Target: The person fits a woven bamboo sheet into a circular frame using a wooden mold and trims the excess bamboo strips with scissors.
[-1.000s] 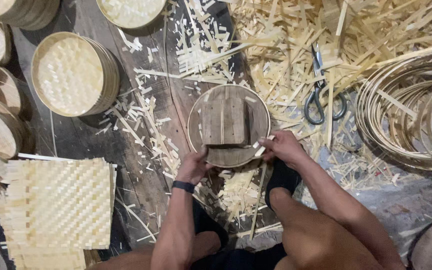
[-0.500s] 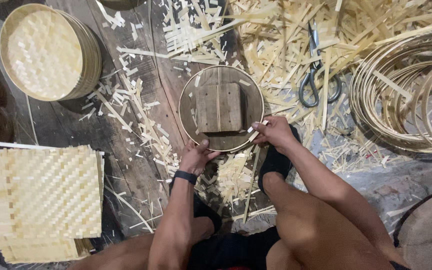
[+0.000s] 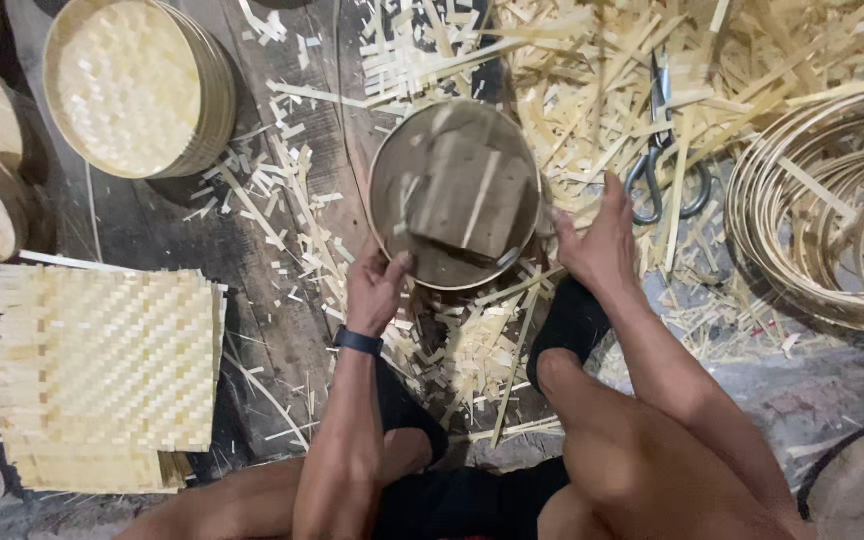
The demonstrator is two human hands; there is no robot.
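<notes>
Between the knees on the littered floor (image 3: 202,240), the round bamboo tray (image 3: 455,195) needs both hands: left hand (image 3: 375,290) grips its rim, right hand (image 3: 597,243) hovers spread, empty, beside it

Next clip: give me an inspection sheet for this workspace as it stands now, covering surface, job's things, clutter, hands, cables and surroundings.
Surface: dark wooden plank floor, with grey ground toward the lower right.
Job's things: round wooden form with a square block on its top, ringed by a thin band.
Clutter: bamboo offcuts strewn thickly across the floor; scissors lying among them.
Hands: left hand grips the form's near edge; right hand open, fingers spread, beside the form's right rim, contact unclear.
Cables: nothing seen.
Surroundings: stack of woven bamboo mats at lower left; round woven trays at upper left; coiled bamboo hoops at right.
</notes>
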